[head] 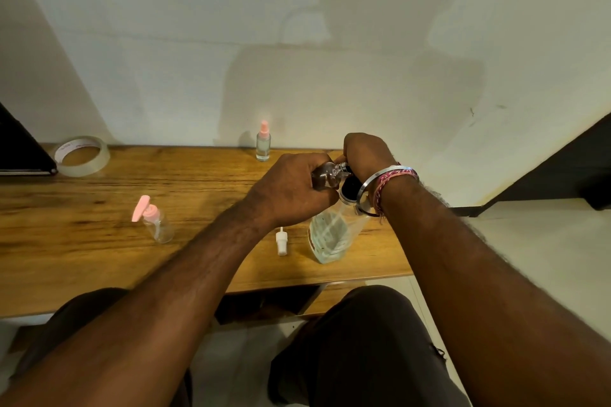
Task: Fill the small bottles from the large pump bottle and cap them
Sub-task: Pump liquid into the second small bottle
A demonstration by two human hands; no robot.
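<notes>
Small bottle in hand: a clear small bottle (325, 175) lies on its side in the left hand (291, 188), with its long axis running from 9 to 3 o'clock and its open neck toward 3 o'clock.
Key relation: the neck meets the black pump head (350, 187) of the large pump bottle (330, 235); the nozzle itself is hidden, so I cannot tell whether it is inside the neck.
Left hand: fingers are curled around the small bottle and hold it level with the pump.
Right hand: the right hand (363, 155) sits on top of the pump head with fingers bent over it, at 3 o'clock from the small bottle. It seems ready to press.
Large pump bottle: it stands on the wooden table (99, 241) directly under both hands, tilted a little, with clear liquid low inside.
Loose cap: a white spray cap (281, 242) lies at 9 o'clock from the pump bottle's base, nearer to the left hand.
Other bottles: a pink pump bottle (155, 221) stands far at 9 o'clock; a pink spray bottle (263, 142) stands at 12 o'clock, capped.
Further out: a tape roll (82, 155) lies at 10 o'clock.
Judgement: filling is in progress; capping comes after.
</notes>
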